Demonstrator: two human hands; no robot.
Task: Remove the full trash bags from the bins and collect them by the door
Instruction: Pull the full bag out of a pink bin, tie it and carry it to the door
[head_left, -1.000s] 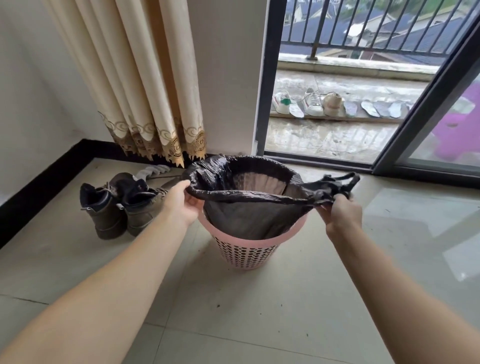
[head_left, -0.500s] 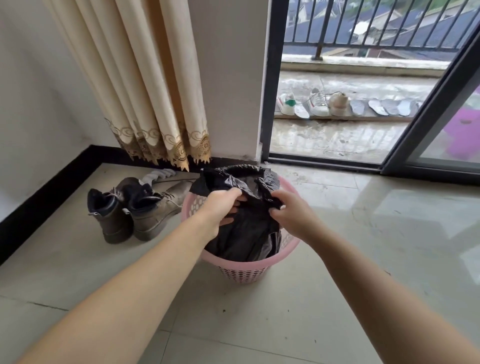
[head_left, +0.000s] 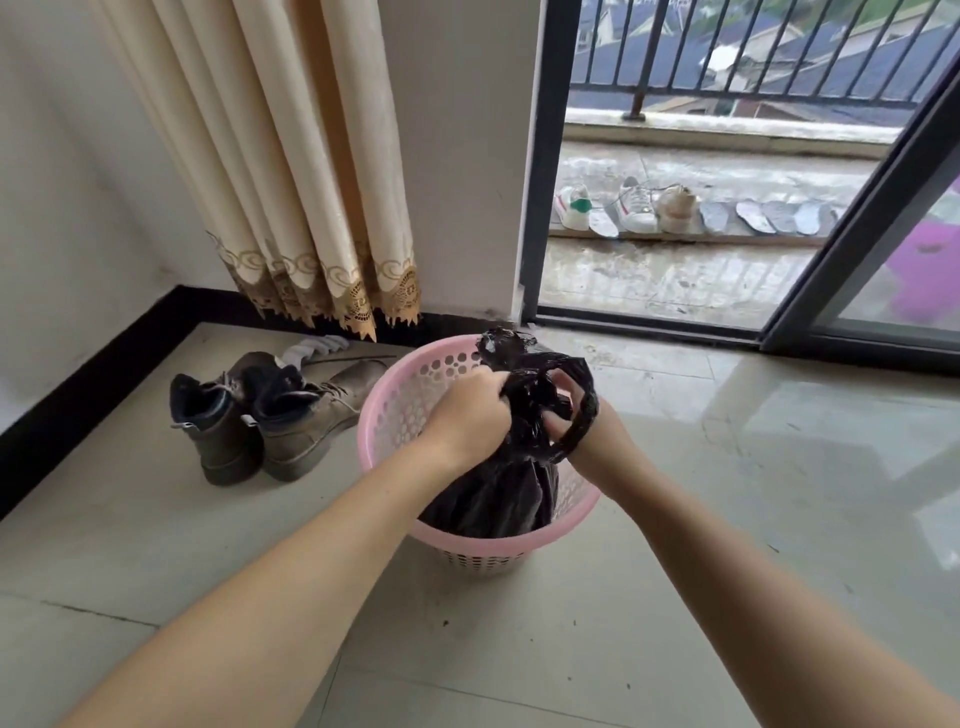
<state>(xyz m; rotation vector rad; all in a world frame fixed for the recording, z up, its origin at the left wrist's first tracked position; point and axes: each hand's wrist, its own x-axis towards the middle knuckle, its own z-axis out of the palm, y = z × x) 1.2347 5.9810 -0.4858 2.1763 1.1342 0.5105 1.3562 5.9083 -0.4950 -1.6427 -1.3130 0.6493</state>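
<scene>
In the head view, at the centre of the frame, a black trash bag (head_left: 498, 488) sits inside a pink perforated bin (head_left: 410, 395) on the tiled floor (head_left: 727, 519). The left hand (head_left: 467, 415) is clenched around the bag's gathered neck; the right hand (head_left: 576, 415) grips it too, a bag loop wrapped over its wrist. A pair of boots (head_left: 260, 415) stands left of the bin, below the curtain (head_left: 291, 156).

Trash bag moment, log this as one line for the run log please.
step: closing bag | black trash bag: in pink bin, top gathered | left hand: gripping bag neck | right hand: gripping bag handles | lift-out: not yet
</scene>
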